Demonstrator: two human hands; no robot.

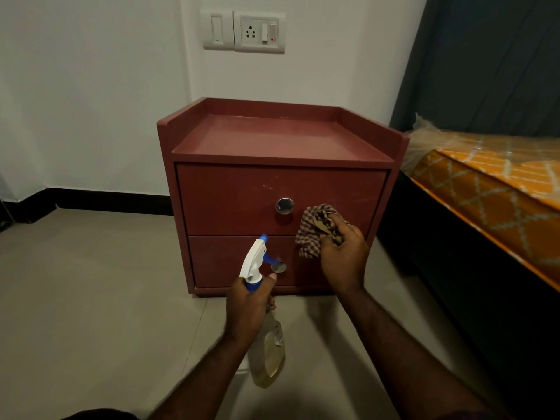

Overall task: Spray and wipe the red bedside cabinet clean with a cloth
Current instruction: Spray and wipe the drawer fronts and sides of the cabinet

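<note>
Head view. Facing red bedside cabinet (272, 137), standing on pale tiled floor (91, 283) with its back against far white wall (91, 86), directly below switch plate (244, 31). Showing a raised lip along left, far and right edges of its top; near edge lying flush and open. Showing upper drawer (236, 201) and lower drawer (224, 262) both closed, each carrying one round metal knob.

Gripping spray bottle (268, 359) in left hand (248, 310), fingers curled round the neck just under the white-and-blue trigger head. Pointing nozzle up and away at lower drawer front, close by its knob. Letting yellowish body hang tilted below the fist, over the floor.

Bunching cloth (315, 228), checked brown and white, in right hand (344, 259), fingers curled round it. Holding it at right part of upper drawer front, just right of upper knob, overlapping the seam between drawers. Contact with the wood: cannot tell.

Leaving wide open floor left of cabinet, reaching out to black skirting (112, 201). Crowding right side: bed (491, 189) with orange patterned mattress lying just beside cabinet's right edge, only a narrow dark gap between. Hanging at far right behind bed: dark curtain (485, 56). Leaving a strip of open floor near, between cabinet foot and forearms.
</note>
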